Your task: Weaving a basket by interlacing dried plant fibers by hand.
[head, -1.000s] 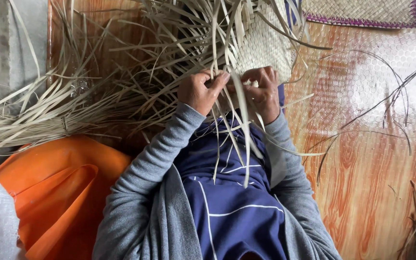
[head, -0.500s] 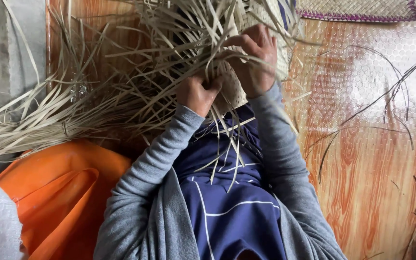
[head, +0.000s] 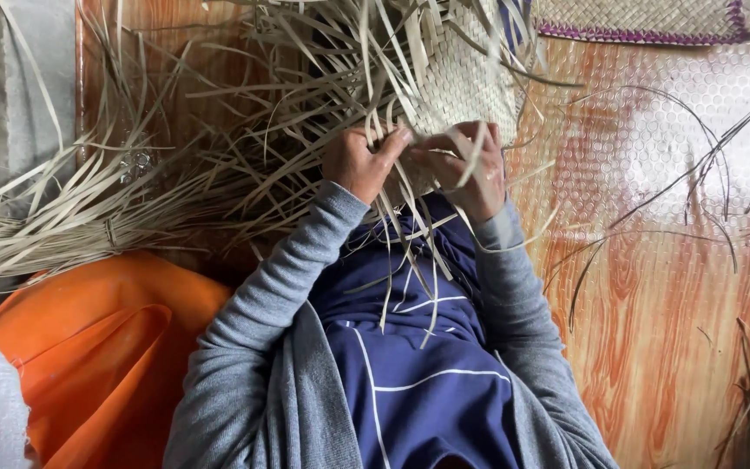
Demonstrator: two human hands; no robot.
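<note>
Fingers (head: 390,143) of both my left hand (head: 359,163) and right hand (head: 466,165) pinch loose pale strips (head: 410,252) at the woven mat's (head: 462,82) near edge over my lap, and I judge a tug could snap or unweave one.
</note>
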